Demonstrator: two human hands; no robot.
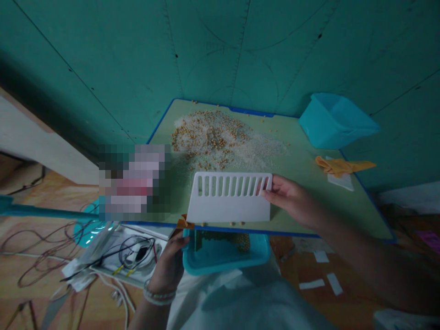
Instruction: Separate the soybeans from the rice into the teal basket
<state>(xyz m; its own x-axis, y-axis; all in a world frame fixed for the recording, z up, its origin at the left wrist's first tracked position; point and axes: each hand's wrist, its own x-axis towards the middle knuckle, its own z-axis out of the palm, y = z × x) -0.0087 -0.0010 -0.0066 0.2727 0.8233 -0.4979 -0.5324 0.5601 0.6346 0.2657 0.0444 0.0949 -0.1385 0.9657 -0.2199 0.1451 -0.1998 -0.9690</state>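
My right hand (288, 199) grips the right edge of a white slotted plastic board (232, 207), thumb in front and fingers behind it. The board leans across the front of the green tabletop (292, 165). Below the table's front edge, my left hand (170, 259) is closed on the left rim of a turquoise basin (223, 261). Round yellow beans (243, 241) lie inside the basin. Behind the board spreads a heap of yellow beans mixed with white grains (213, 137). A few loose beans sit along the front edge, by the board's bottom.
A turquoise bin (330, 121) stands at the table's back right, with an orange cloth (343, 166) on white paper near it. A blurred-out pinkish item (134, 183) is at the left. Cables (137, 252) fill a tray on the floor at left.
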